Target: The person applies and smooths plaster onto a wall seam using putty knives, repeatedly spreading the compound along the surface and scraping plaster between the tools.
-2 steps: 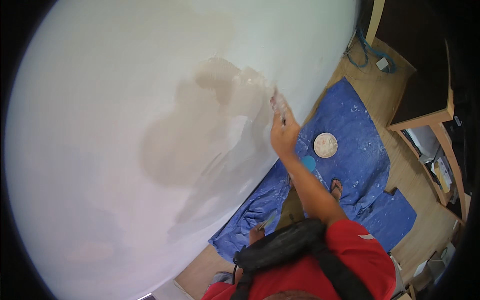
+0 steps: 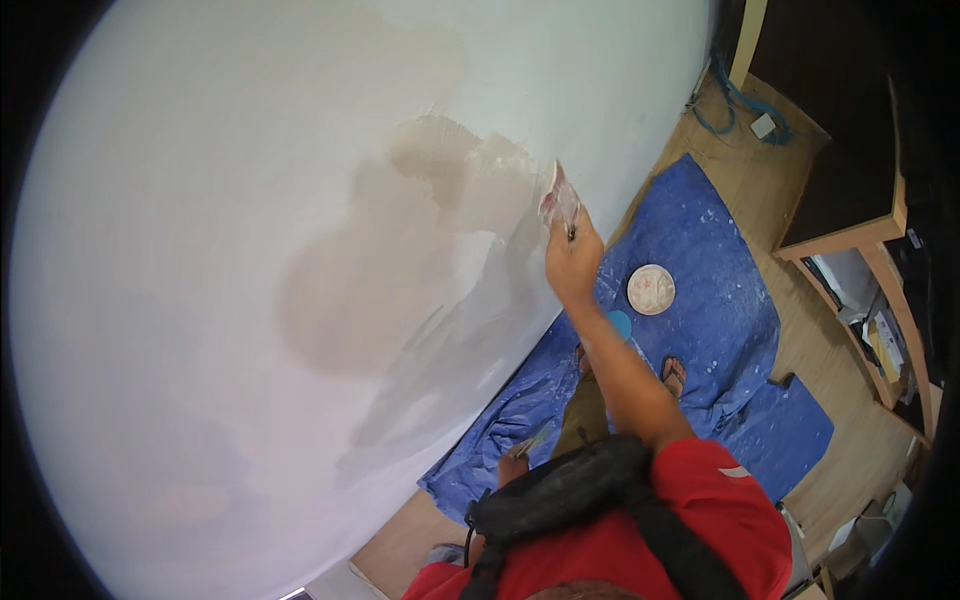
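Observation:
My right hand is closed round a putty knife, its blade smeared with whitish and reddish filler. The blade points up beside the white wall, just right of a beige-brown damp-looking patch with rough filler along its upper edge. Whether the blade touches the wall I cannot tell. Low by my waist, my left hand is closed on a thin, flat scraper, partly hidden by the black bag across my front.
A blue sheet spotted with white covers the floor along the wall. On it stand a round tub of pale filler and a light-blue disc near my feet. Wooden furniture stands right; a blue cable lies behind.
My right hand has shifted slightly right, and the putty knife has turned so that its smeared blade face shows more clearly. My left hand looks almost unmoved.

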A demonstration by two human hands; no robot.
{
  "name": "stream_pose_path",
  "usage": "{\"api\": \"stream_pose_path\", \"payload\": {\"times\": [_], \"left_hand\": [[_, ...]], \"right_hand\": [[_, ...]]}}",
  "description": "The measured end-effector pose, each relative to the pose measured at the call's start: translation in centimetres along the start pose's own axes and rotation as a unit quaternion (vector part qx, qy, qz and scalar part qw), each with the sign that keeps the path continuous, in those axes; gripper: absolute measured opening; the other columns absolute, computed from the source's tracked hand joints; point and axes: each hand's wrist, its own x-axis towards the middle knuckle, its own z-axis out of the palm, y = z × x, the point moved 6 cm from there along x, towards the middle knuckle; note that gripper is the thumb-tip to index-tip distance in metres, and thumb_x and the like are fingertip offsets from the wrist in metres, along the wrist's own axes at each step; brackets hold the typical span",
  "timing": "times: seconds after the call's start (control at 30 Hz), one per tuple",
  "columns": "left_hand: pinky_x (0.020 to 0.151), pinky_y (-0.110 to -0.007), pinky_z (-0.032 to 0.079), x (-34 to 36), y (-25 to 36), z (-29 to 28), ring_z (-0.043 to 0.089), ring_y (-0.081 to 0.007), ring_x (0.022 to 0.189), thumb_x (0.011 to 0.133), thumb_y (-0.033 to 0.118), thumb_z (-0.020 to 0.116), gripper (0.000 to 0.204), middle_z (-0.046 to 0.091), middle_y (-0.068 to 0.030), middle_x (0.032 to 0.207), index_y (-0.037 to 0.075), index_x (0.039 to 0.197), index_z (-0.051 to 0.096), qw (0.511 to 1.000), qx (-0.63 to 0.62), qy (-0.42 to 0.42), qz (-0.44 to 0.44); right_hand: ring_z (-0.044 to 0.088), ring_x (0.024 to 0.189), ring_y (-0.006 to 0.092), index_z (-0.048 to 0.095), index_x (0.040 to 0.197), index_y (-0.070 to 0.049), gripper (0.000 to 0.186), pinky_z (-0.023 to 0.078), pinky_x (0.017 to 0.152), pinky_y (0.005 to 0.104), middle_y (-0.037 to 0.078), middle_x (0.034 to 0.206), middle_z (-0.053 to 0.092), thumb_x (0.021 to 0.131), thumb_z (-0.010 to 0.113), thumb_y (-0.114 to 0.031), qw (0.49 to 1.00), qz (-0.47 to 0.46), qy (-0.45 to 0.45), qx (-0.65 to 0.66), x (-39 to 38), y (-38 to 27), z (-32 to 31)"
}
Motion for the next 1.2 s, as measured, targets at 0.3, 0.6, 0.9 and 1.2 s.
{"api": "stream_pose_path", "payload": {"times": [0.3, 0.6, 0.9, 1.2], "left_hand": [[0.081, -0.040, 0.055, 6.7, 2.7, -5.7, 0.073, -0.0317, 0.091, 0.085, 0.010, 0.054, 0.041, 0.075, -0.0183, 0.101, 0.014, 0.121, 0.074, 0.997, 0.034, -0.022, 0.060], [0.084, -0.038, 0.055, 12.3, 5.8, -10.7, 0.073, -0.0289, 0.094, 0.086, 0.009, 0.055, 0.039, 0.075, -0.0183, 0.102, 0.010, 0.121, 0.073, 0.989, 0.044, -0.022, 0.139], [0.074, -0.032, 0.053, 16.0, 4.1, -5.2, 0.067, -0.0160, 0.080, 0.087, 0.011, 0.059, 0.040, 0.074, -0.0088, 0.088, 0.007, 0.125, 0.071, 0.985, -0.053, -0.054, 0.153], [0.070, -0.030, 0.054, 26.9, 6.2, 13.8, 0.065, -0.0150, 0.085, 0.088, 0.013, 0.068, 0.031, 0.070, -0.0079, 0.097, -0.004, 0.114, 0.067, 0.952, -0.272, -0.104, 0.094]], "right_hand": [[0.065, 0.074, 0.0138, 0.069, 0.106, 0.006, 0.027, 0.051, 0.073, 0.0304, 0.010, 0.081, 0.072, 0.091, 0.060, -0.014, 0.985, 0.129, -0.059, -0.099, 3.6, -7.7, 4.5], [0.065, 0.085, 0.0110, 0.070, 0.112, 0.004, 0.024, 0.051, 0.077, 0.0277, 0.004, 0.095, 0.074, 0.092, 0.059, -0.004, 0.994, -0.040, -0.094, -0.028, 3.1, -15.7, 5.7], [0.057, 0.130, 0.0219, 0.065, 0.130, 0.000, 0.054, 0.045, 0.107, 0.0319, 0.015, 0.137, 0.063, 0.081, 0.052, 0.019, 0.965, -0.238, -0.069, -0.086, 2.4, -5.3, 3.4], [0.067, 0.115, 0.0250, 0.069, 0.122, -0.001, 0.040, 0.052, 0.096, 0.0338, 0.015, 0.120, 0.071, 0.086, 0.058, 0.012, 0.936, -0.317, -0.129, -0.082, 2.2, 2.0, -0.8]]}}
